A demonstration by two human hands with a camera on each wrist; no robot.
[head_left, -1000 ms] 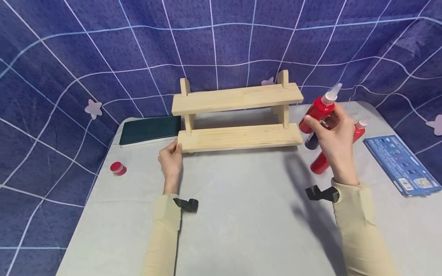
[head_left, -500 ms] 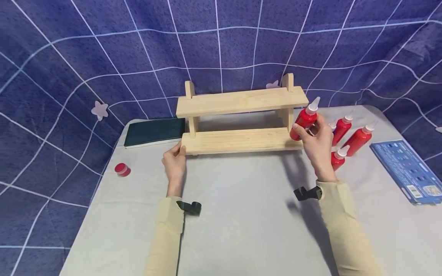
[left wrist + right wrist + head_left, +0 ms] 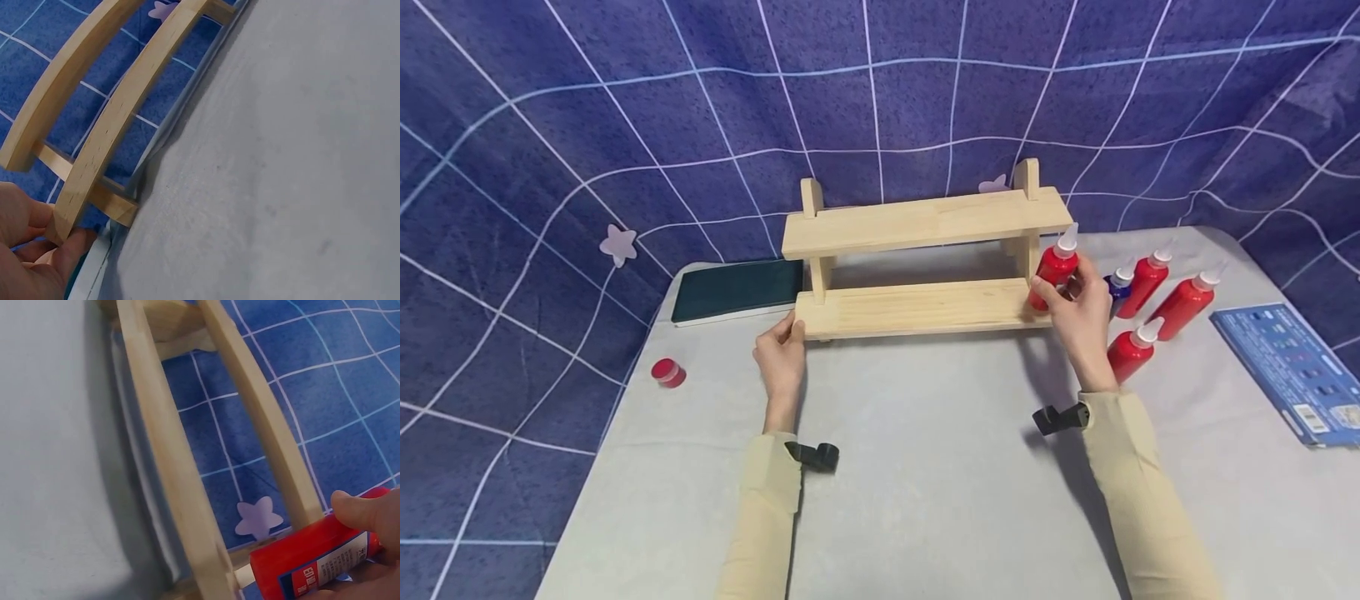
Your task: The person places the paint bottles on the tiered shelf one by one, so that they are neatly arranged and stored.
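Note:
A two-tier wooden rack [image 3: 917,307] stands at the back of the table, with no objects on its boards apart from the bottle at the right end. The left hand [image 3: 781,357] pinches the left end of its lower board, thumb and fingers on either side, as the left wrist view also shows at the board's tip [image 3: 67,215]. In the right hand [image 3: 1084,323] is a red squeeze bottle [image 3: 1057,265] with a white cap and clear nozzle, nearly upright. The bottle's base is right at the lower board's right end; its printed label [image 3: 337,562] shows in the right wrist view.
Right of the right hand stand three more red squeeze bottles [image 3: 1187,305] and a dark blue one [image 3: 1118,292]. A flat blue printed box [image 3: 1288,367] lies farther right. On the left are a dark green notebook [image 3: 737,292] and a small red jar [image 3: 668,372]. A blue curtain [image 3: 917,100] hangs behind.
The right hand has brought the red bottle left and down to the lower board's right end, uncovering the other bottles. The left hand keeps its grip on the board.

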